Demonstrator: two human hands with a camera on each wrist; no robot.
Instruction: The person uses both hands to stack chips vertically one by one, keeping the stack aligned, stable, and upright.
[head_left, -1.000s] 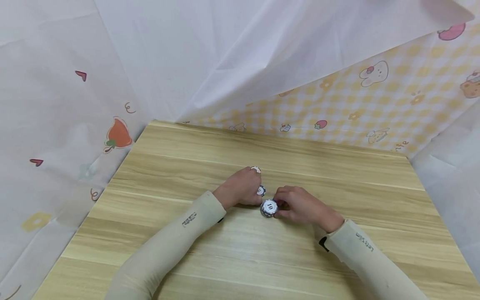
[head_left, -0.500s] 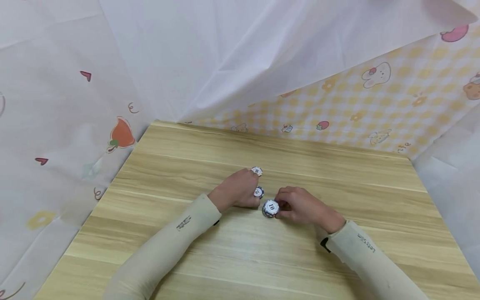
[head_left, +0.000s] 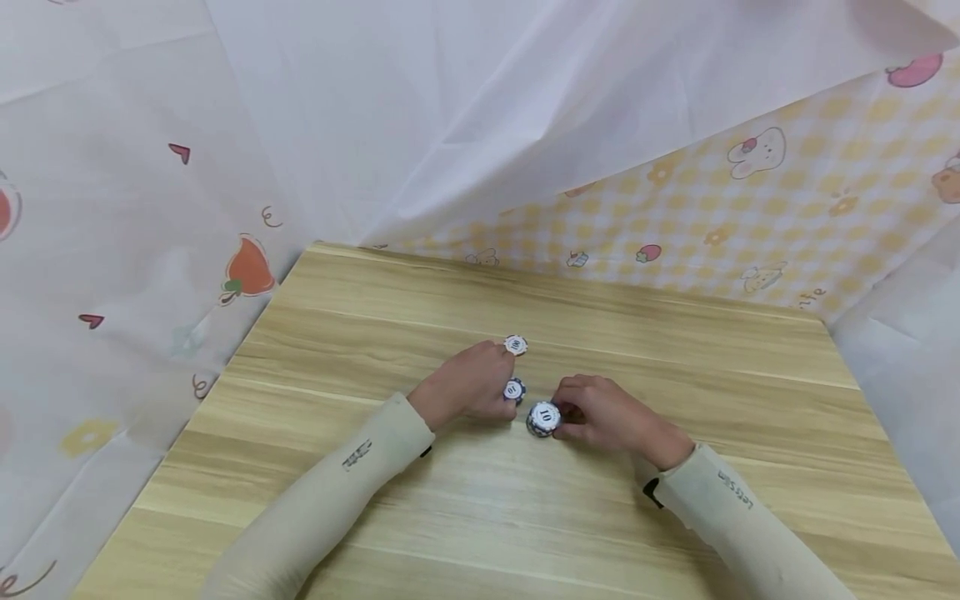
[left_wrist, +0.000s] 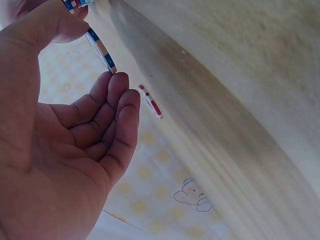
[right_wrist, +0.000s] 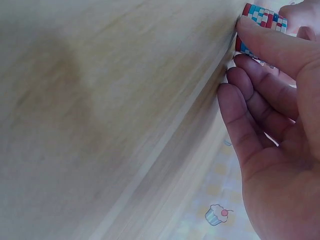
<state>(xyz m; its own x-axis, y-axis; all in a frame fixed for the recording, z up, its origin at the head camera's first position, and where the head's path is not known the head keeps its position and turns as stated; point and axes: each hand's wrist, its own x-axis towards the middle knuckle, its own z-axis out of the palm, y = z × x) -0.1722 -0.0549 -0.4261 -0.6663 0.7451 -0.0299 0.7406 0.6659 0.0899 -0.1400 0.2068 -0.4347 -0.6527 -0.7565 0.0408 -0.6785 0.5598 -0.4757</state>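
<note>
My left hand (head_left: 476,383) pinches a blue-and-white poker chip (head_left: 514,390) marked 10 by its edge. In the left wrist view that chip (left_wrist: 101,50) spans the thumb and the tips of the forefingers. A stack of poker chips (head_left: 543,418) stands to its right, topped by another marked 10. My right hand (head_left: 603,417) grips the stack's right side between thumb and fingers; red, blue and white edges of the stack (right_wrist: 265,20) show in the right wrist view. Just beyond my left knuckles a red-and-white poker chip (head_left: 516,344) lies flat.
The wood-grain table (head_left: 480,517) stretches around both hands. Patterned cloth (head_left: 675,225) with yellow checks backs its far edge, with white sheeting (head_left: 420,100) above. Pale printed cloth (head_left: 112,250) closes off the left side.
My left hand has drawn a little to the left with the blue chip, away from the stack, so more of the red chip shows. The right hand stays at the stack.
</note>
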